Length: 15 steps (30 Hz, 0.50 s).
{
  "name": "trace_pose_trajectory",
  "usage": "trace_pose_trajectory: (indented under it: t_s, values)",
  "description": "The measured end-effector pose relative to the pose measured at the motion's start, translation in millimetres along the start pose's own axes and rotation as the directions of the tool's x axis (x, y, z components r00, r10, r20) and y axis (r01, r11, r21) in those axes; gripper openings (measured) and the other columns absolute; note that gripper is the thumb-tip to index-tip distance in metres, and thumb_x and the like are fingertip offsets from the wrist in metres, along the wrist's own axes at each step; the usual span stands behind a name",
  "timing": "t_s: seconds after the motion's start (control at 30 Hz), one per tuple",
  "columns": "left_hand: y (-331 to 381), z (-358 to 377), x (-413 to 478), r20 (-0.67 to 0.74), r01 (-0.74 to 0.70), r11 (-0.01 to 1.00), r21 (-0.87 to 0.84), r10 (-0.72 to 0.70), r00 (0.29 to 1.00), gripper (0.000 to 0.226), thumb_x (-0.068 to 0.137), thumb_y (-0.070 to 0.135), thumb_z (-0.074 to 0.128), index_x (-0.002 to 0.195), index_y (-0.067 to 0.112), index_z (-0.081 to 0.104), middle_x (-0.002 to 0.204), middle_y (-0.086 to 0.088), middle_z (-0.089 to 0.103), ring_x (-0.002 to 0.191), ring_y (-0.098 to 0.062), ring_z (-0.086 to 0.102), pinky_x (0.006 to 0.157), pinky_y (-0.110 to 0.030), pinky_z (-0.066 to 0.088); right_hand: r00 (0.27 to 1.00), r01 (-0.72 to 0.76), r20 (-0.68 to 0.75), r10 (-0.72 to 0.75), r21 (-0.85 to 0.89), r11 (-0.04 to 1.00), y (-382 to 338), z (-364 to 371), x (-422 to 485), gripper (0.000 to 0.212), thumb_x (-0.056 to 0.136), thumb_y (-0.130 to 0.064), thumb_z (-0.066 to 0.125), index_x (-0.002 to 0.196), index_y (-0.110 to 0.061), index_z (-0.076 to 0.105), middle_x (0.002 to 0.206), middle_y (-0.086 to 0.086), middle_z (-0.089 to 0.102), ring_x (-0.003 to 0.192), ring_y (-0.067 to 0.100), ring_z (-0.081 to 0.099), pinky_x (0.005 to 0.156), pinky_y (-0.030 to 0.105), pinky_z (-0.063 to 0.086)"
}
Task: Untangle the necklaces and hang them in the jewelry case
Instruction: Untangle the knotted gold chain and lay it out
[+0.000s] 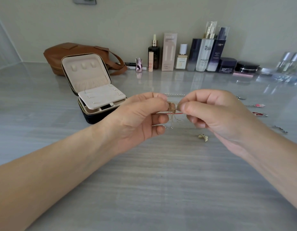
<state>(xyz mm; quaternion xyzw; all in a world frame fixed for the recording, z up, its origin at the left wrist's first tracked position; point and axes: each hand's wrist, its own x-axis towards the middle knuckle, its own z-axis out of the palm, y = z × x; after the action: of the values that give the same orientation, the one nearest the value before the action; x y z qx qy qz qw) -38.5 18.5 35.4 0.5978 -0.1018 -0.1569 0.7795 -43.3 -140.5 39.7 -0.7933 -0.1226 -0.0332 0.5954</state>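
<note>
A small tangle of thin necklace chains [172,108], gold with a red cord through it, hangs above the grey table between my hands. My left hand [141,115] pinches its left side and my right hand [216,112] pinches its right side. Loose chain ends dangle below the knot. The jewelry case [91,84] stands open at the left, its beige lid upright with three hooks and a padded insert raised over the base. A silver chain [176,94] lies on the table behind my hands. A small gold pendant [203,137] lies below my right hand.
A brown leather bag [66,54] sits behind the case. Several cosmetic bottles and jars [202,54] line the back wall. More jewelry, including a red-and-silver piece [259,105] and a chain [280,129], lies at the right of the table.
</note>
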Motion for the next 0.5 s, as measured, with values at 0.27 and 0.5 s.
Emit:
trace_pose_trajectory:
  t_s: [0.27, 0.5]
  values:
    - [-0.3, -4.2, 2.8, 0.047, 0.005, 1.000, 0.031, -0.006, 0.999, 0.015, 0.067, 0.006, 0.054, 0.073, 0.020, 0.054, 0.065, 0.005, 0.057, 0.044, -0.009, 0.043, 0.044, -0.019, 0.037, 0.999, -0.026, 0.018, 0.027, -0.023, 0.999, 1.1, 2.2, -0.8, 0.005, 0.064, -0.021, 0.068, 0.064, -0.016, 0.069, 0.057, -0.001, 0.054, 0.057, 0.011, 0.044, 0.061, 0.032, 0.032]
    - [0.3, -4.7, 1.9, 0.059, -0.026, 0.997, 0.068, 0.022, 0.998, 0.014, 0.066, 0.009, 0.053, 0.074, 0.020, 0.055, 0.061, 0.005, 0.055, 0.044, -0.008, 0.041, 0.045, -0.019, 0.036, 0.998, -0.045, 0.039, 0.047, -0.042, 0.998, -2.3, 3.1, -1.7, 0.022, 0.055, -0.030, 0.061, 0.065, -0.011, 0.068, 0.057, 0.000, 0.054, 0.054, 0.008, 0.045, 0.061, 0.029, 0.032]
